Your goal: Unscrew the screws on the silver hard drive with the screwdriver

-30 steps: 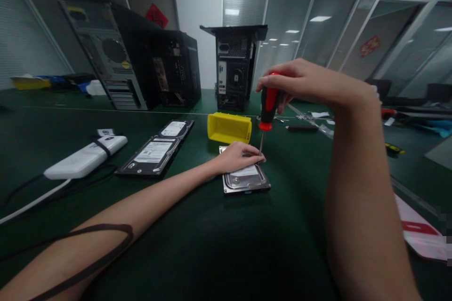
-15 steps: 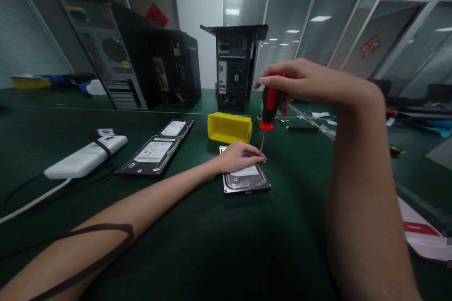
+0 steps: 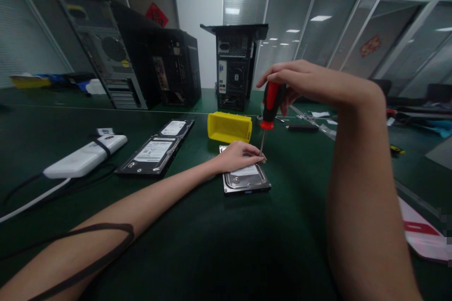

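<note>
A silver hard drive (image 3: 247,179) lies flat on the green table, its far part covered by my left hand (image 3: 236,156). That hand presses on the drive, with thumb and fingertips drawn together beside the tip of a screwdriver (image 3: 271,106). My right hand (image 3: 291,80) grips the red and black handle from above, its wrist bent high. The shaft points down, leaning slightly, to the drive's right edge by my left fingertips. Whether the tip sits in a screw cannot be made out.
A yellow bin (image 3: 229,128) stands just behind the drive. Two more hard drives (image 3: 155,150) lie to the left, beside a white power strip (image 3: 86,155) with cables. Computer cases (image 3: 233,68) stand at the back. A dark cable crosses over my left forearm.
My right hand's fingers have shifted around the top of the screwdriver handle. The left hand, the drive and the screwdriver's position look the same.
</note>
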Action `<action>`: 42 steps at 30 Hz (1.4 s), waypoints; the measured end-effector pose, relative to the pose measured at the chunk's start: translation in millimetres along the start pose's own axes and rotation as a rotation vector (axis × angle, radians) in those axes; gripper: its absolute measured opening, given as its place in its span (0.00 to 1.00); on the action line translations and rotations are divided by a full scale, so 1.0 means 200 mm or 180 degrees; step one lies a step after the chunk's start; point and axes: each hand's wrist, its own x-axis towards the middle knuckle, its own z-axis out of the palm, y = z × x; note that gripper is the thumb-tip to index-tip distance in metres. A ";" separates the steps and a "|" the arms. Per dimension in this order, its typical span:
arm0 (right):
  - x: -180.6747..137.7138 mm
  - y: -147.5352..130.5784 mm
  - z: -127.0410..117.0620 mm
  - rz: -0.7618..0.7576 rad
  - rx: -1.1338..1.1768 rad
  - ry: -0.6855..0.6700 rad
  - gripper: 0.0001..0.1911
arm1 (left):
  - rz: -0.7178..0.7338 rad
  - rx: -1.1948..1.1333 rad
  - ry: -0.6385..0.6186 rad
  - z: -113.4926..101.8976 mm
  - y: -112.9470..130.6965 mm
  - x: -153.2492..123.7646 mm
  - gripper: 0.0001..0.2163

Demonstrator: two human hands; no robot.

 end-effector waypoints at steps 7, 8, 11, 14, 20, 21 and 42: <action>-0.01 0.00 0.00 -0.0127 -0.0009 -0.0084 0.13 | -0.0019 0.0006 -0.0039 -0.01 0.01 0.00 0.10; -0.01 0.01 0.00 -0.0162 -0.0017 -0.0089 0.13 | -0.0016 0.0004 -0.0034 -0.01 0.01 0.00 0.10; 0.00 0.01 -0.01 -0.0223 -0.0093 -0.0119 0.14 | -0.0014 -0.0006 -0.0020 0.00 0.00 0.00 0.10; 0.00 0.02 -0.02 -0.0285 -0.0193 -0.0092 0.15 | -0.0005 -0.0022 -0.0017 0.00 0.00 0.00 0.11; 0.00 0.02 -0.02 -0.0261 -0.0222 -0.0052 0.15 | -0.0099 0.0007 0.0002 0.00 0.03 0.00 0.11; 0.00 0.01 -0.02 -0.0238 -0.0213 -0.0056 0.14 | -0.0098 0.0006 0.0005 -0.01 0.03 0.00 0.12; -0.02 -0.02 0.00 0.0029 -0.0213 0.0032 0.27 | -0.0095 -0.0020 -0.0003 -0.01 0.03 0.00 0.15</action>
